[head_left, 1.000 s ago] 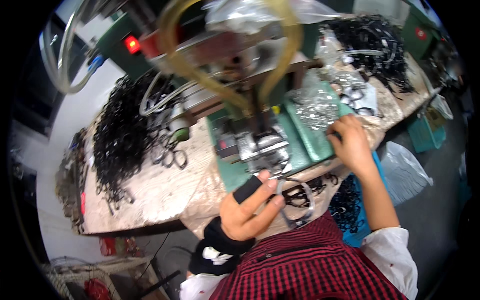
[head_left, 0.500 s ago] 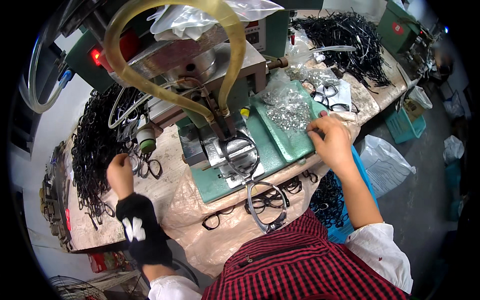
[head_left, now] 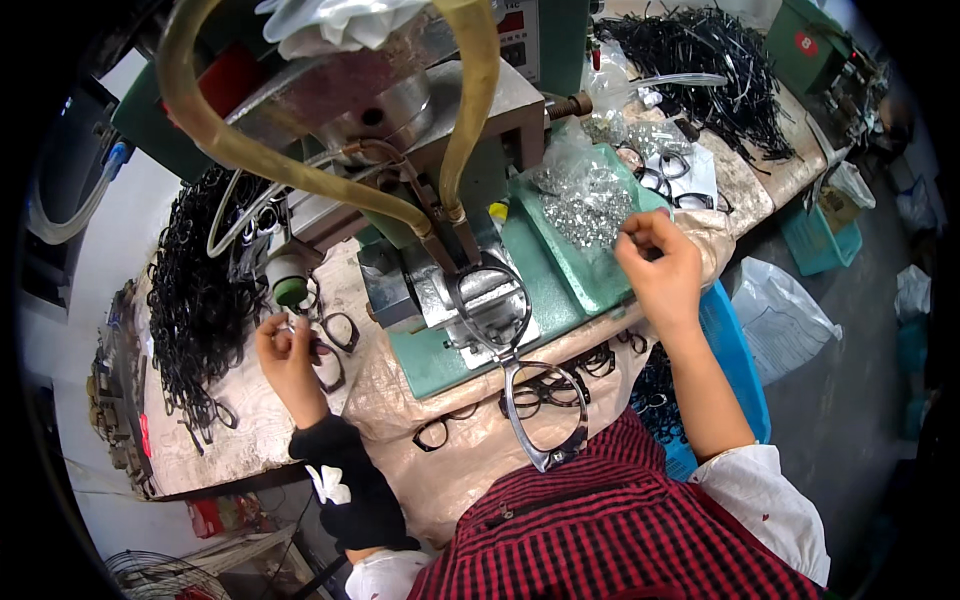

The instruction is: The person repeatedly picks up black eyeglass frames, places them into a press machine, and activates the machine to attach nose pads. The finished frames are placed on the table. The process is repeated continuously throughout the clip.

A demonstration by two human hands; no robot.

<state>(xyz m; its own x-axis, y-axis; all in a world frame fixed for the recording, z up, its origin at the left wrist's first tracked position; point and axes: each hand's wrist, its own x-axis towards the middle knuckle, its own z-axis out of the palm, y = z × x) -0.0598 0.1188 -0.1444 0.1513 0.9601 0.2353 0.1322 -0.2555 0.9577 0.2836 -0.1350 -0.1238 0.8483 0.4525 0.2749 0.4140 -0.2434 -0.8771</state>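
My left hand is closed in a pinch beside the green-tipped knob, by the table's left part. A dark eyeglass frame hangs at its fingers and seems held by them. My right hand pinches thumb and forefinger together over the right edge of the green tray; anything between the fingertips is too small to make out. In that tray a clear bag holds many tiny silvery metal parts. Between my hands, a grey-black eyeglass frame stands in the machine's metal fixture, one rim under the two prongs, untouched by my hands.
Heaps of black eyeglass frames lie at the left, and dark thin strips at the back right. More frames rest on the brown sheet before me. A blue basket stands at right. Thick yellowish hoses arch overhead.
My left hand has moved right, toward the machine, its fingers now raised in a pinch. My right fingers have curled tighter by the tray. The red light on the machine no longer shows.
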